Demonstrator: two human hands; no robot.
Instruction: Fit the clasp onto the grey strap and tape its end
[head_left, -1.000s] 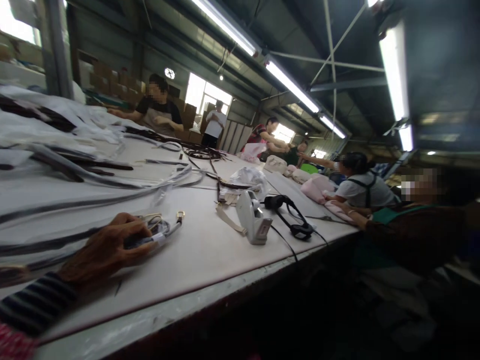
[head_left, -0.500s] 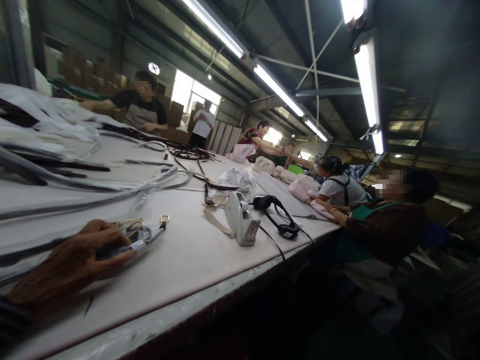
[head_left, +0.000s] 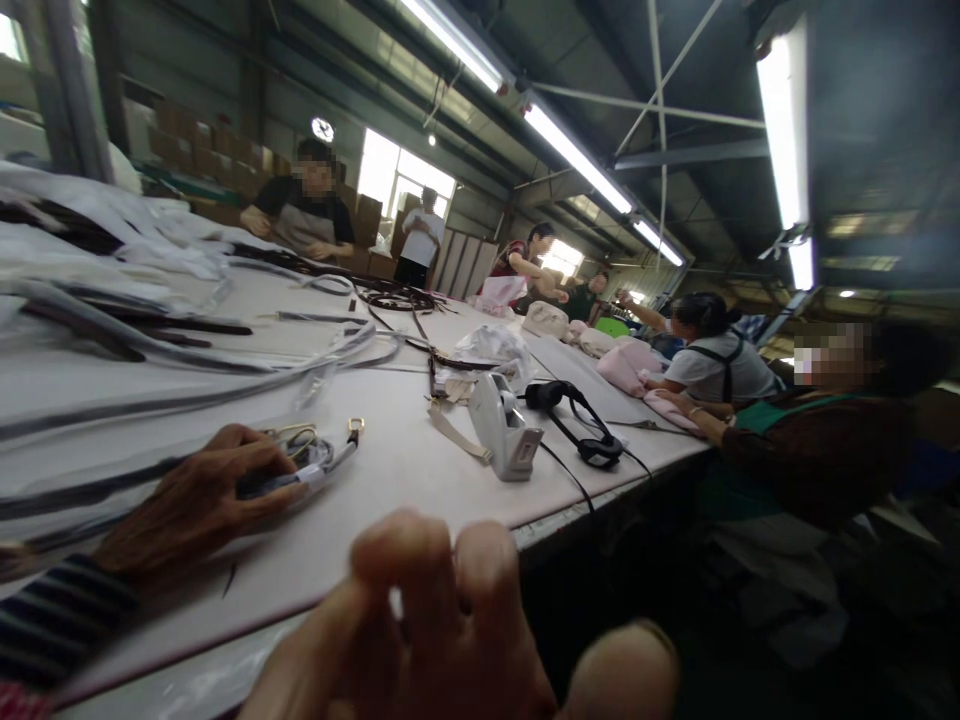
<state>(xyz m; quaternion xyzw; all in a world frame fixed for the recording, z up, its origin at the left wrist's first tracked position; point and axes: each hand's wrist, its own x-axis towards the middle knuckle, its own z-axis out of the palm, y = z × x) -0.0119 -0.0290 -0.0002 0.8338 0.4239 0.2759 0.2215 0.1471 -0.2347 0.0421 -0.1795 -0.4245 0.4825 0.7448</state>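
Note:
On the table at left, my left hand [head_left: 217, 480], in a striped sleeve, is closed round a plastic-wrapped strap [head_left: 319, 468]. A small gold buckle [head_left: 355, 428] is at the strap's far end, and thin pale cords loop beside my fingers. Close to the camera, my right hand [head_left: 465, 630] is blurred and raised in front of the table edge. Its fingers are bent and partly spread, with the thumb out to the right, and nothing shows in them. Long wrapped straps [head_left: 187, 395] lie beyond my left hand.
A tape dispenser [head_left: 504, 430] and a black headset-like device [head_left: 577, 425] stand near the table edge [head_left: 555, 525]. Behind them is crumpled clear plastic [head_left: 491, 345]. Dark straps [head_left: 397, 298] and white wrapping [head_left: 127, 215] lie farther off. Co-workers are around the table, a pink bundle [head_left: 626, 365] by one.
My right hand has come up into view from below. My left hand keeps its hold on the strap. The whole scene has shifted rightward as my head turned slightly.

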